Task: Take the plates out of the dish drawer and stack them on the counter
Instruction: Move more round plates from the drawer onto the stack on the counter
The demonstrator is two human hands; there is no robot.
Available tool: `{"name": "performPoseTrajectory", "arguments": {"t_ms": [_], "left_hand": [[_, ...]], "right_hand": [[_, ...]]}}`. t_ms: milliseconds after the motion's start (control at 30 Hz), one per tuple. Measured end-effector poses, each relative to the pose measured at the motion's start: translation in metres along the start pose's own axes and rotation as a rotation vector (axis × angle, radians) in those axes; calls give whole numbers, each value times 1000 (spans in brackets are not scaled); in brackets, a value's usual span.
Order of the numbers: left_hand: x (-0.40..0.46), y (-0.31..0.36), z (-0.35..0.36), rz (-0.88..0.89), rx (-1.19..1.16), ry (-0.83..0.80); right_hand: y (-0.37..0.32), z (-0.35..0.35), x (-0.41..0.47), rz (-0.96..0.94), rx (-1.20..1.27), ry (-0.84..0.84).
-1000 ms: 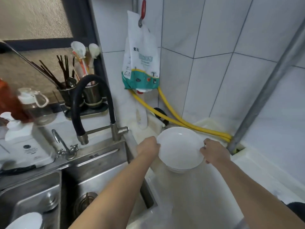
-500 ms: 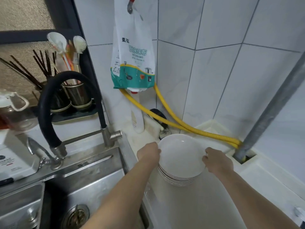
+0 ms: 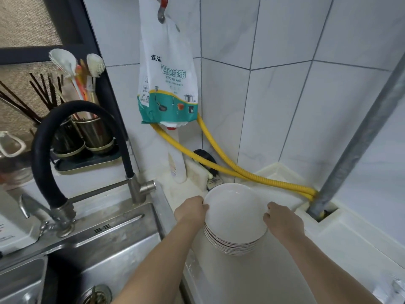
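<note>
Pretty clearly a home kitchen, and a small lived-in one. Stainless steel sink (image 3: 105, 249) fills the 8 o'clock area, with a black gooseneck faucet (image 3: 43, 150) arching over it. Up around 10 o'clock there's a pair of metal utensil cups (image 3: 87, 134) stuffed with chopsticks (image 3: 41, 93) and rice paddles. At 12 o'clock a packet labelled "KITCHEN RAG" (image 3: 168, 84) hangs off a wall hook. White tiled walls (image 3: 274, 73) meet in a corner, a yellow corrugated hose (image 3: 230, 165) runs along the bottom of them toward 3 o'clock, and a stack of white plates (image 3: 234, 216) sits on the pale counter (image 3: 252, 281) beside the sink.
</note>
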State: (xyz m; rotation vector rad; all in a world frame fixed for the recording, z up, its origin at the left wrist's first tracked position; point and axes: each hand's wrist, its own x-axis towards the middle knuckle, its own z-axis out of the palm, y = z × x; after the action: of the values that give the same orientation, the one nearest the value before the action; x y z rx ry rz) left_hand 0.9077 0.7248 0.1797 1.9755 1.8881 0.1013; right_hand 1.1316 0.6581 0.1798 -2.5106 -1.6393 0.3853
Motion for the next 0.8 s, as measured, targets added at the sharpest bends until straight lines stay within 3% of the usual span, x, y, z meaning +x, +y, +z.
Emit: {"name": "performPoseTrajectory", "arguments": {"t_ms": [200, 500, 633, 800], "left_hand": [[-16, -8, -4, 44, 61, -39], [-85, -40, -11, 223, 421, -36], [-124, -61, -21, 216, 436, -51], [-177, -100, -30, 170, 361, -72]], "right_hand": [[-2, -2, -11, -9, -46, -8], [-20, 6, -74, 33, 70, -9], [-33, 10, -120, -89, -2, 45], [-67, 19, -176, -236, -126, -2]]}}
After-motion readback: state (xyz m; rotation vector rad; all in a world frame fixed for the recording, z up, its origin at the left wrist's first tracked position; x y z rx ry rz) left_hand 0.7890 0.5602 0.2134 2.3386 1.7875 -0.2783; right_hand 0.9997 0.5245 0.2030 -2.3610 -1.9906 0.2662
